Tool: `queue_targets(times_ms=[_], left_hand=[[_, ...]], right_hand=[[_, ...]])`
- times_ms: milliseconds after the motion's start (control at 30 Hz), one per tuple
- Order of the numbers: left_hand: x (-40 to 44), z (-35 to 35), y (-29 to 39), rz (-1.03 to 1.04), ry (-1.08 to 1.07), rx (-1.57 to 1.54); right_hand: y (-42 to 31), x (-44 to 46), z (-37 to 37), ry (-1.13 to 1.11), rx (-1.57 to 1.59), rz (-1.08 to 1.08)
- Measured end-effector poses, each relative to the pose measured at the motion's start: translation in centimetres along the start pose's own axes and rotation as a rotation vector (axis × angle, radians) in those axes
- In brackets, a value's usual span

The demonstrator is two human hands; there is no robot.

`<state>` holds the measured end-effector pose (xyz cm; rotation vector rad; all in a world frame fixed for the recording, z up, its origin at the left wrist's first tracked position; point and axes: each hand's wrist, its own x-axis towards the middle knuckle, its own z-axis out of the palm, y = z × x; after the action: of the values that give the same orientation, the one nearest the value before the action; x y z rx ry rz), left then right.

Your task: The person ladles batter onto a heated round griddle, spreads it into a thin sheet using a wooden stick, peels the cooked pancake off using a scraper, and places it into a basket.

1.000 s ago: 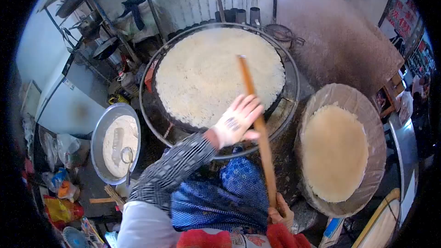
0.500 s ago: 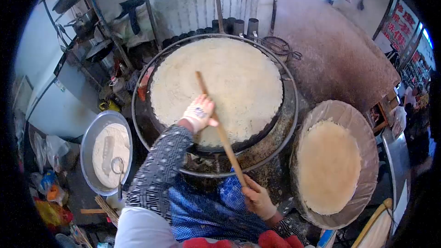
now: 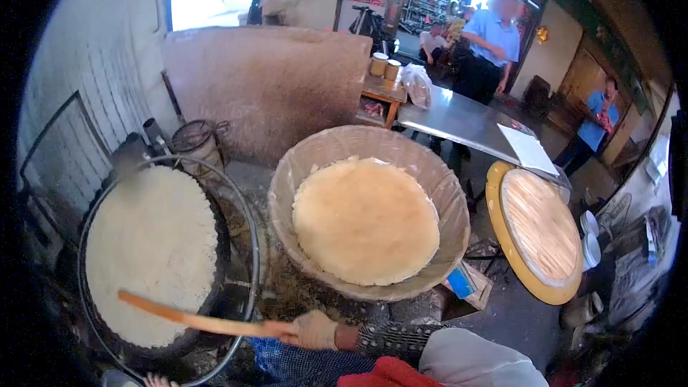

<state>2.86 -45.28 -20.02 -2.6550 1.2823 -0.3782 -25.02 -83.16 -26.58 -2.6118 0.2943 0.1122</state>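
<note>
My right hand (image 3: 313, 330) is closed round one end of a long flat wooden stick (image 3: 201, 321), at the bottom centre. The stick's other end lies over the pale round sheet of dough or batter (image 3: 150, 244) on a dark griddle, inside a metal ring (image 3: 256, 258). Only some fingers of my left hand (image 3: 159, 381) show at the bottom edge, near the ring. They look stretched out and slightly apart; the rest is cut off. A lined round basket (image 3: 448, 193) holds a golden flat round bread (image 3: 365, 222).
A metal table (image 3: 459, 123) stands behind the basket, with a bag (image 3: 416, 86) and jars nearby. A yellow-rimmed round board (image 3: 499, 226) leans at the right. Two people in blue shirts (image 3: 494, 36) (image 3: 597, 118) stand beyond. A brown panel (image 3: 265, 86) is behind.
The view has swung right, bringing the table and people into sight. My left hand has let go of the stick and moved to the bottom edge; my right hand still holds it.
</note>
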Motion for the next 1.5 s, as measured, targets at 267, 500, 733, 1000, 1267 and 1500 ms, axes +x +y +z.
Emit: queue_targets(times_ms=[267, 500, 733, 1000, 1267, 1500], left_hand=[[1.1, 7.5, 9.6, -0.134, -0.246, -0.103], [-0.8, 1.5, 27.3, 0.082, -0.215, -0.797], [-8.2, 9.5, 27.1, -0.001, 0.173, -0.753], [-6.8, 9.9, 26.6, -0.207, -0.050, -1.069], [-6.0, 10.9, 25.8, -0.358, -0.074, -1.033], [-8.3, 9.0, 22.4, -0.521, 0.010, -1.314]], right_hand=[[2.6, 3.9, -1.8, 0.387, 0.694, 0.270], [-8.0, 2.4, 0.8, -0.238, 0.757, -0.127], [-13.5, 0.1, -3.0, -0.844, 0.298, -0.290], [-21.7, 1.6, -7.6, -0.781, 0.069, -0.497], [-36.3, -2.0, 6.4, -0.522, 0.652, -0.897], [-27.0, -1.2, 8.1, 0.518, 0.142, -1.024]])
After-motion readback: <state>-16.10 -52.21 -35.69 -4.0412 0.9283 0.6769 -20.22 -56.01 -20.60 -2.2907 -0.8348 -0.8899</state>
